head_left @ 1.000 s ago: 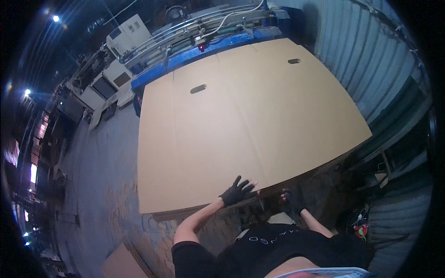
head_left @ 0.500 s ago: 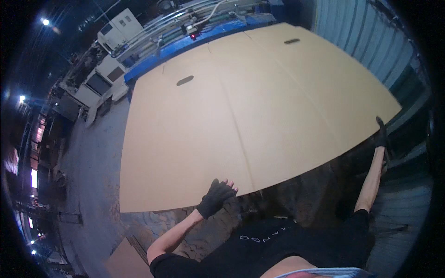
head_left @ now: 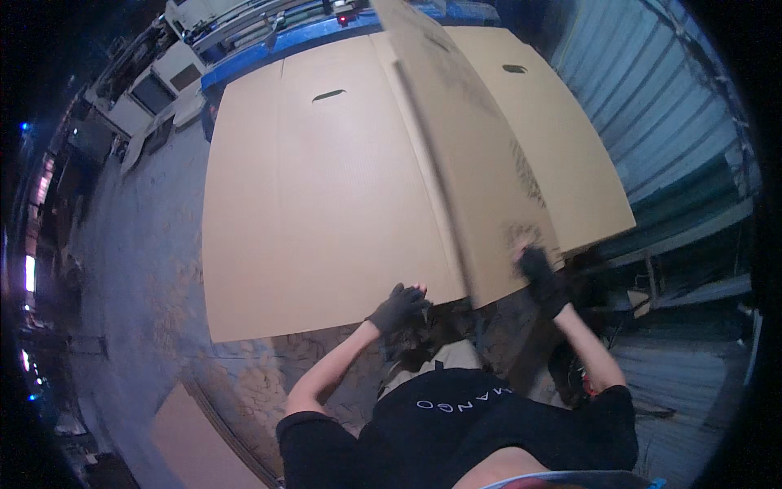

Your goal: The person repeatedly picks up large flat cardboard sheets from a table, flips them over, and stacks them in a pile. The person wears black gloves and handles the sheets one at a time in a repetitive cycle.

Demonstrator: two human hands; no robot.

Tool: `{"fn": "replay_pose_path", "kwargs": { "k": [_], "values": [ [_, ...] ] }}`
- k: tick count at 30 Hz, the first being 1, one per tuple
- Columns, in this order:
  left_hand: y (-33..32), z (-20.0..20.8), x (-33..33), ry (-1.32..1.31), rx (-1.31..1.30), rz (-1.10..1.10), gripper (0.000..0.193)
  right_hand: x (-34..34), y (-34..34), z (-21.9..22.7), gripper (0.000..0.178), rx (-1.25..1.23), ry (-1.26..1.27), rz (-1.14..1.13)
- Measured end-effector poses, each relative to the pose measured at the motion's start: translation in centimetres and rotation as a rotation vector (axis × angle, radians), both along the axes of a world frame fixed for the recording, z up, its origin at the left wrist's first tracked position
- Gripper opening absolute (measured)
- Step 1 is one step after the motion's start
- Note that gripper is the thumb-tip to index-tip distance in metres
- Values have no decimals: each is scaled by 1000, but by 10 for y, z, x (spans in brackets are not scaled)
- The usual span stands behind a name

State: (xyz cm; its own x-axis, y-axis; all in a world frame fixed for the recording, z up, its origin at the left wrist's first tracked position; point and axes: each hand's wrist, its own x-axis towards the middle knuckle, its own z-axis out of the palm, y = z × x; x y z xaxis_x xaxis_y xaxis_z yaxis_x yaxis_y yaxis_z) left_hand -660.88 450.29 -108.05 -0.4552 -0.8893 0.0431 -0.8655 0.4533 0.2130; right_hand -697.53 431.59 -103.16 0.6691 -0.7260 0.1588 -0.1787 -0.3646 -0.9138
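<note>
Cardboard sheet (head_left: 342, 187) stretches lengthwise away; left hand (head_left: 397, 307) and right hand (head_left: 539, 275) grip its near edge.

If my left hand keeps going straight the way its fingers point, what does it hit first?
The left hand already sits at the near edge of the big flat cardboard sheet. Going straight on, it would probably slide onto that sheet, towards the lifted cardboard panel; depth is unclear.
</note>
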Motion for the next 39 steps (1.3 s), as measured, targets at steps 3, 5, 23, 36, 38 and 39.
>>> {"fn": "replay_pose_path", "kwargs": {
  "k": [3,5,23,36,38,39],
  "values": [
    [8,14,28,250,214,300,23,45,21,-51,55,-893,616,140],
    [11,19,48,285,102,565,25,57,30,-69,62,-817,788,207],
    [-402,93,176,1386,-75,1153,80,54,-201,-53,35,-117,496,-799],
    [-462,35,203,1885,19,510,80,76,-223,-75,32,-186,857,-891],
    [-466,39,206,2121,146,382,78,76,-224,-78,36,-160,803,-913],
    [-461,43,212,1987,99,596,79,77,-223,-78,37,-142,786,-898]
  ]
}}
